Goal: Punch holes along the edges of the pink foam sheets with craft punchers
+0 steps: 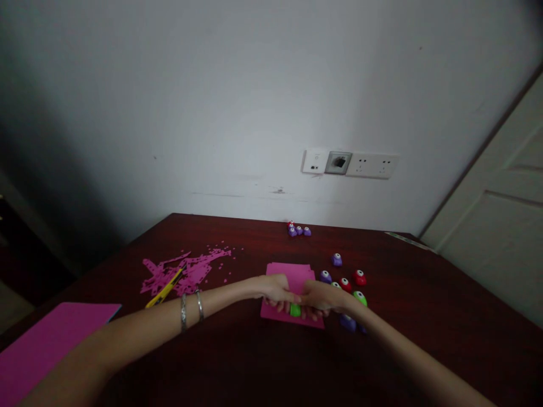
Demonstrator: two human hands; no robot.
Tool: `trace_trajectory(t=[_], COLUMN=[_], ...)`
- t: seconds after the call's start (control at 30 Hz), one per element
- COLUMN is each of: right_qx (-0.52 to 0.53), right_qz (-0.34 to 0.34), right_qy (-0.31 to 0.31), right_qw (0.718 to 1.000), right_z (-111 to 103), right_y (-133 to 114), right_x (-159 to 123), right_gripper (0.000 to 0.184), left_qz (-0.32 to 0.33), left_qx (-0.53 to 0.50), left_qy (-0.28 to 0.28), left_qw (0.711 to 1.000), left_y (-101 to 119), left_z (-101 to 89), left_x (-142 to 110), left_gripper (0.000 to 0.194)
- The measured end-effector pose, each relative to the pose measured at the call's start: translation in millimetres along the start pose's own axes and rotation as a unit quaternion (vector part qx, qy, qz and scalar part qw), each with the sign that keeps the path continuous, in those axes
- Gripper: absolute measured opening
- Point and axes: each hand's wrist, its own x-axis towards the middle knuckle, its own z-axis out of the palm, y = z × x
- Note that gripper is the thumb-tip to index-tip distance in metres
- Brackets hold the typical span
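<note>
Both hands meet over a stack of pink paper sheets (292, 272) in the middle of the table. Between them is a green craft punch (295, 310), mostly covered by the fingers. My left hand (278, 290) grips it from the left with the thumb on top. From the right, my right hand (319, 297) closes on the same punch, its thumb meeting the left one. Whether paper sits in the punch's slot is hidden. Just right of the right hand stand several more punches, among them a red punch (360, 277), a purple punch (336, 260) and a green punch (360, 297).
Pink paper scraps (197, 268) and tiny cut-outs lie on the left, with a yellow utility knife (165, 287) across them. A larger pink sheet (55, 339) is at the near left. Small purple punches (299, 230) stand at the back, near the wall sockets (373, 165).
</note>
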Motion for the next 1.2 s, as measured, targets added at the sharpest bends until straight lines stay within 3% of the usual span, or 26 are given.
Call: trace_trajectory(t=[0.17,0.27,0.43,0.6,0.87,1.03,1.2], right_qx=[0.011,0.017,0.009,-0.016,-0.083,-0.14,-0.237], right_qz=[-0.037,-0.042,-0.028,-0.031,-0.077,-0.063,0.0], right_qy=[0.048,0.112,0.233,0.292,0.321,0.34,0.34], right_qw=[0.998,0.993,0.972,0.956,0.94,0.928,0.91], right_z=[10,20,31,33,44,51,60], right_y=[10,15,20,21,21,9,-2], right_x=[-1,-1,3,5,-4,-17,-25], right_gripper=[0.045,0.047,0.04,0.036,0.039,0.039,0.05], left_qz=[0.154,0.195,0.211,0.243,0.251,0.244,0.254], left_qx=[0.066,0.093,0.171,0.174,0.096,0.083,0.073], left_qy=[0.178,0.257,0.221,0.21,0.197,0.198,0.196], left_qw=[0.97,0.942,0.937,0.931,0.943,0.946,0.944], left_y=[0,-7,-32,-51,-54,-54,-54], left_z=[-14.6,-28.8,-31.3,-23.3,-22.0,-21.3,-21.3], left_x=[-7,-6,10,23,20,22,21], left_gripper=[0.037,0.029,0.018,0.014,0.013,0.011,0.009])
